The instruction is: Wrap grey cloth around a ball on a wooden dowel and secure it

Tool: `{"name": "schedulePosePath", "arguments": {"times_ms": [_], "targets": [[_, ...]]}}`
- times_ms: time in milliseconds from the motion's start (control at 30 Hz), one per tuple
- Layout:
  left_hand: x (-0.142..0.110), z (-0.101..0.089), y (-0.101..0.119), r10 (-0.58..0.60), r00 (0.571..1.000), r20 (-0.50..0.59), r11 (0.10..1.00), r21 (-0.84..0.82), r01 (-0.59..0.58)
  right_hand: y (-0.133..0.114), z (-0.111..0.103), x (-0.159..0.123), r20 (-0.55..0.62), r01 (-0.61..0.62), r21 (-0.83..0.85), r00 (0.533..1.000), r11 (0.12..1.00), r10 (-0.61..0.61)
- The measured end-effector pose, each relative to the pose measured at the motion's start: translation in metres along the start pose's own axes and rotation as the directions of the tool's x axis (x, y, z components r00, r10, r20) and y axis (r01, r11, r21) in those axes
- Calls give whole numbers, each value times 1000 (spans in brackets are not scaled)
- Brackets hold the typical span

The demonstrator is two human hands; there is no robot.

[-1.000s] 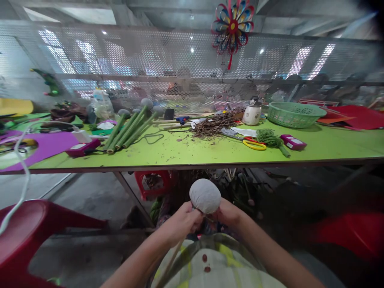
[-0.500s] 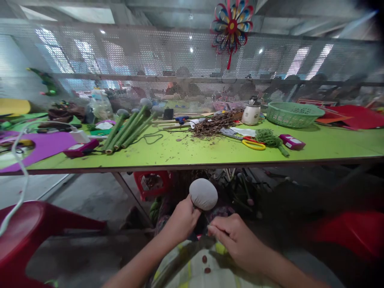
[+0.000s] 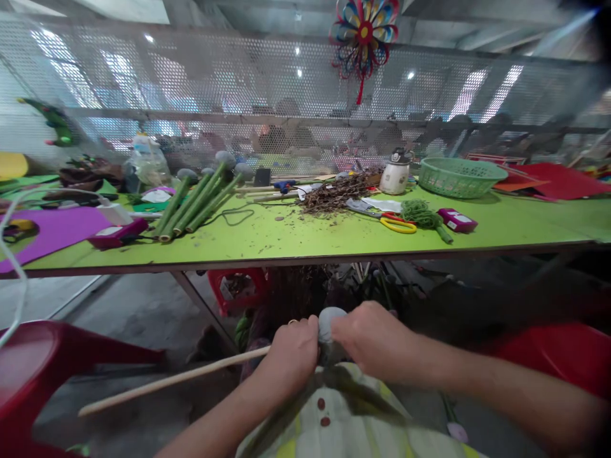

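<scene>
My left hand (image 3: 293,348) is closed around a pale wooden stick (image 3: 176,381), just below the grey, cloth-covered ball (image 3: 328,322) at its end. The stick's bare length points out to the left, slanting downward. Against the ball's right side sits my right hand (image 3: 377,340), fingers pinched together. Whatever they pinch, if anything, is hidden behind the fingers. Both hands are low in front of my body, below the table edge.
On the green table (image 3: 267,238) lie green-wrapped sticks with grey heads (image 3: 200,197), dried twigs (image 3: 334,194), yellow-handled scissors (image 3: 398,224), green yarn (image 3: 420,214) and a green basket (image 3: 461,178). Red stools (image 3: 33,362) stand left and right.
The ball has tipped and turned, so its stick now points left. My right hand has moved up from below the ball onto its right side. The view has shifted slightly.
</scene>
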State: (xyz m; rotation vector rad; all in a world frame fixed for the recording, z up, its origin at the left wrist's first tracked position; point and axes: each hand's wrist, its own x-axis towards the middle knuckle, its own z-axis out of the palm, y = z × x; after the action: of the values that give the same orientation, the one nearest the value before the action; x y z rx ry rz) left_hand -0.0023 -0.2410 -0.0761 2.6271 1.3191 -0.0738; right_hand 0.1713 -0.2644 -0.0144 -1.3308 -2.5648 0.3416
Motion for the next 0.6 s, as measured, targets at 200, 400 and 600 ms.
{"name": "schedulePosePath", "arguments": {"times_ms": [200, 400, 600], "targets": [[-32, -23, 11, 116, 993, -29, 947, -297, -120, 42, 8, 15, 119, -172, 702, 985, 691, 125], [-32, -5, -4, -8, 992, -125, 845, -531, -60, 24, 86, -13, 214, -274, 923, 949, 269, 233], [-9, 13, -18, -132, 987, -90, 896, -437, 80, -16, 94, -39, -31, -206, 702, 948, 681, 318]]}}
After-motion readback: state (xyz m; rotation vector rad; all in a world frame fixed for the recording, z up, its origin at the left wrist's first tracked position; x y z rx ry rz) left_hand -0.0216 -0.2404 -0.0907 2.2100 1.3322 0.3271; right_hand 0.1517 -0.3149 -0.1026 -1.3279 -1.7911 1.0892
